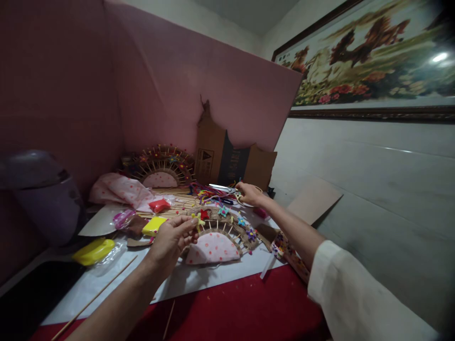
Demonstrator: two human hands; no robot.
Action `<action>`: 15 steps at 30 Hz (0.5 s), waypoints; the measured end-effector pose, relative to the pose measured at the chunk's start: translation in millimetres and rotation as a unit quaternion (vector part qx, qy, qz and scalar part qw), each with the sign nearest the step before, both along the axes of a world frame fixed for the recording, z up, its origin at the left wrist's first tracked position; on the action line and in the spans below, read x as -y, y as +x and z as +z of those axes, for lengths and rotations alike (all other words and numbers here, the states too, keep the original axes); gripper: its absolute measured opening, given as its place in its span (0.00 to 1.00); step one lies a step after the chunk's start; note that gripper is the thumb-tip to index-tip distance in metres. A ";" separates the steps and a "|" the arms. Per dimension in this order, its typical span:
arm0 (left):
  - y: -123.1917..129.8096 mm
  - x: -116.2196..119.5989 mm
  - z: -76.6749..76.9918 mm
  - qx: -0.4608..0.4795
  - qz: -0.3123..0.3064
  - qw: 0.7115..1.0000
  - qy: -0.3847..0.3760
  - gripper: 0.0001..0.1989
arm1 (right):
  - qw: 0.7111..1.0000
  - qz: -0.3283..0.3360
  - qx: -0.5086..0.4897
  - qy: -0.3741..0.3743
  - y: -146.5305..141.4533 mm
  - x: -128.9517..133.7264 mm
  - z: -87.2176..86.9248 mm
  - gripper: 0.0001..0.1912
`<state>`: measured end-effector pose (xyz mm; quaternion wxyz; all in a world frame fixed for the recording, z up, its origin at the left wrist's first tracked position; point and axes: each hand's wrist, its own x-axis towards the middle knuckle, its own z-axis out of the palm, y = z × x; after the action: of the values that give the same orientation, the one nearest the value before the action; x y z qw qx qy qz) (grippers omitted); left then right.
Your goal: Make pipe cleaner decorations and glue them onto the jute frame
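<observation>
Left hand (177,232) holds yellow star, right hand (250,193) holds scissors

The left hand's fingertips are pinched together on the yellow star (199,221), at that hand's 2 o'clock. The right hand is closed around the handles of the scissors (223,188), whose blades point toward 9 to 10 o'clock. On the tabletop (241,303), a half-round craft with a spotted pink panel (213,248) lies at the left hand's 3 to 4 o'clock and the right hand's 7 o'clock. A red packet (159,205) sits at the left hand's 11 o'clock.
</observation>
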<state>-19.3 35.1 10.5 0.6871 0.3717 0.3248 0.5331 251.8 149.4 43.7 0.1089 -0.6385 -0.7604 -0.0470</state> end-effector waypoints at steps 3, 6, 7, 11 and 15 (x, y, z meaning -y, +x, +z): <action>-0.1 -0.4 -0.8 -0.007 0.004 1.000 -0.004 0.12 | 1.000 0.017 0.006 -0.002 -11.9 -25.0 -3.4 0.20; -0.2 -0.7 -0.2 -0.011 0.004 1.000 -0.007 0.13 | 1.000 0.019 0.002 -0.011 -18.0 -37.1 -5.5 0.19; -0.3 -0.8 0.2 -0.011 0.005 1.000 -0.008 0.13 | 1.000 0.017 -0.004 -0.011 -18.2 -36.7 -4.8 0.19; -0.6 -1.0 1.4 -0.011 0.010 1.000 -0.007 0.12 | 0.999 0.011 -0.040 0.007 -15.6 -9.8 1.5 0.13; 0.9 0.2 1.1 -0.009 0.008 1.000 0.004 0.11 | 0.996 0.054 -0.064 -0.019 -20.7 38.6 -2.9 0.08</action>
<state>-18.3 34.8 11.6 0.6786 0.3767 0.3321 0.5360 231.1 110.8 40.8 0.1476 -0.6000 -0.7861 0.0144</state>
